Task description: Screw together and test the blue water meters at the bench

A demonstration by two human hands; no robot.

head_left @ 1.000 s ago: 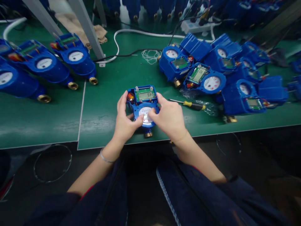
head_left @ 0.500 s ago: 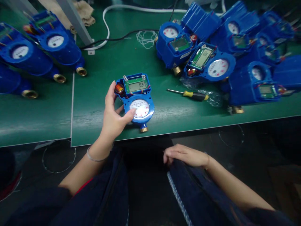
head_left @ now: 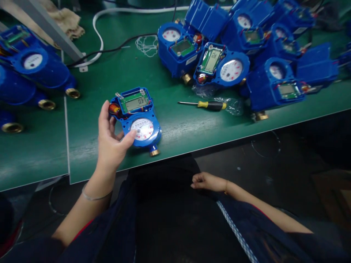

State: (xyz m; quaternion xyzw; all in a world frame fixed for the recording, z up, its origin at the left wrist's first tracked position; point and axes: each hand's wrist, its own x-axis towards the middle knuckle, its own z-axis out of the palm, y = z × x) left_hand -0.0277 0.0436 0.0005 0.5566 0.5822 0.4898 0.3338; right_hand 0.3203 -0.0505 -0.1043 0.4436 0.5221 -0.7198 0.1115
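Observation:
My left hand (head_left: 111, 140) is closed on the left side of a blue water meter (head_left: 156, 128), with its thumb on the white dial and its fingers behind the casing. The meter's lid is off or out of sight, baring a green circuit board with a small display that reads about 0.3. An orange-red component sits in its left corner, and a brass fitting points toward the bench's front edge. Below that edge, over my lap, my right hand (head_left: 205, 181) is curled with its fingers together; nothing shows in it.
A yellow-and-black screwdriver (head_left: 210, 105) lies to the right by crumpled clear plastic (head_left: 231, 106). Several opened meters (head_left: 230, 70) crowd the back right. More meters (head_left: 41, 67) lie at the left. A metal post (head_left: 52, 27), a white cable (head_left: 95, 31) and a black cable stand or run behind.
The view has shifted, so the bench things appear further left. My left hand keeps its hold on the meter. My right hand's fingers have curled in more over my lap.

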